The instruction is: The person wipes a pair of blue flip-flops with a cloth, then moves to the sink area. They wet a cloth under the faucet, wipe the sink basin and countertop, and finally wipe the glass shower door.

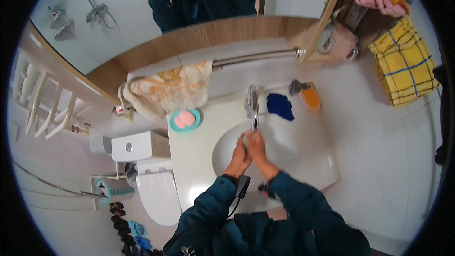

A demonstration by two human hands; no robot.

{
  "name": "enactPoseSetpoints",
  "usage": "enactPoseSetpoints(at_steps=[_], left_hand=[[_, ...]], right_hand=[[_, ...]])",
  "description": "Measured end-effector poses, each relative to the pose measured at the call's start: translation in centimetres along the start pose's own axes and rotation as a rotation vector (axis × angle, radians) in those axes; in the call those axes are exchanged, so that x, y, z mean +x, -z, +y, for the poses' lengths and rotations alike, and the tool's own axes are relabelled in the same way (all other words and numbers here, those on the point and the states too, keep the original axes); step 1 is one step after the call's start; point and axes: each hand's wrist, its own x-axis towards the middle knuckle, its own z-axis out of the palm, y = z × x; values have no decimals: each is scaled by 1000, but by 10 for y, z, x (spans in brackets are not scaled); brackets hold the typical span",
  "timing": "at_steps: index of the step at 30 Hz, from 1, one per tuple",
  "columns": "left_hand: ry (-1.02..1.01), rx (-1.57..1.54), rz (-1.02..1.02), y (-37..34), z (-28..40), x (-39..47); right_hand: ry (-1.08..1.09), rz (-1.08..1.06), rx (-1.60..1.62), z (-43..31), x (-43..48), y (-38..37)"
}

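Note:
My left hand [240, 159] and my right hand [257, 149] are pressed together under the spout of a chrome faucet [253, 105]. They are over the white oval washbasin [286, 154]. Something whitish shows at the fingers, and I cannot tell whether it is running water, foam or a small object. The overlapping fingers hide what lies between the palms. Behind the basin, right of the faucet, lies a crumpled dark blue cloth [280, 106]. To the left, two pink soap bars [187, 117] rest in a turquoise soap dish [195, 126].
An orange scrubbing brush [310, 99] and a grey scouring pad [298, 87] occupy the counter's back right corner. A patterned towel [177, 87] hangs from the metal rail [259, 57] below the mirror [131, 7]. The toilet [159, 195] stands left of the counter [190, 163].

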Motion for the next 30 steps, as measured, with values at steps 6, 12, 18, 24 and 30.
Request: enactPoseSetpoints(at_steps=[6, 12, 18, 24, 30], left_hand=[[44, -14, -1, -4, 3, -7], [157, -205, -185, -5, 5, -2], [133, -42, -190, 0, -9, 4], [190, -79, -139, -9, -6, 0], [54, 194, 38, -12, 7, -5]], right_hand=[[162, -15, -37, -1, -4, 2], [185, 47, -194, -7, -11, 1], [-5, -48, -290, 4, 5, 8], [-31, -55, -330, 13, 19, 7], [-364, -198, 4, 19, 23, 13]])
